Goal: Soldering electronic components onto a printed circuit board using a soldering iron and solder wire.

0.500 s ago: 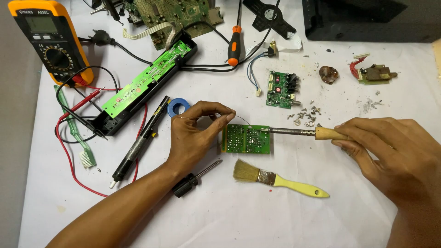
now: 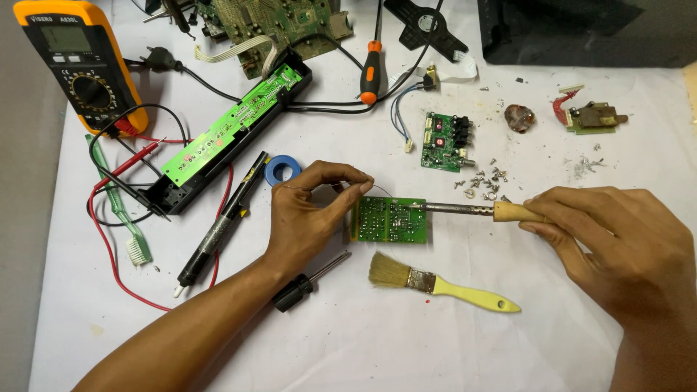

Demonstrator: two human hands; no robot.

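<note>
Two hands are seen over a white-covered table [image 2: 348, 348]. Largest first: a black box [image 2: 581, 33] is cut off at the top right; a yellow-cased multimeter [image 2: 76, 65] with a grey screen and a round black dial lies top left, its red and black leads trailing down. A long bright-green circuit board in a black tray [image 2: 232, 138] lies slantwise beside it.

The small green rectangular circuit board [image 2: 390, 220] sits at the table's middle. The right hand [image 2: 617, 247] is closed around the wooden handle of a metal-shafted soldering iron [image 2: 472, 210], tip resting on the board's upper edge. The left hand [image 2: 312, 218] is pinching a thin solder wire [image 2: 341, 186] between thumb and forefinger, just above the board's left corner.

For a clean joint, the tip is best held steady on the pad and the wire fed to the heated joint, not the tip; fingers kept off the shaft.

A yellow-handled flat brush [image 2: 435, 283] lies below the board, a black-handled screwdriver [image 2: 301, 287] near the left wrist, a blue tape roll [image 2: 282, 172] above it. Labels: only small markings on the meter face, too small to describe further.
</note>
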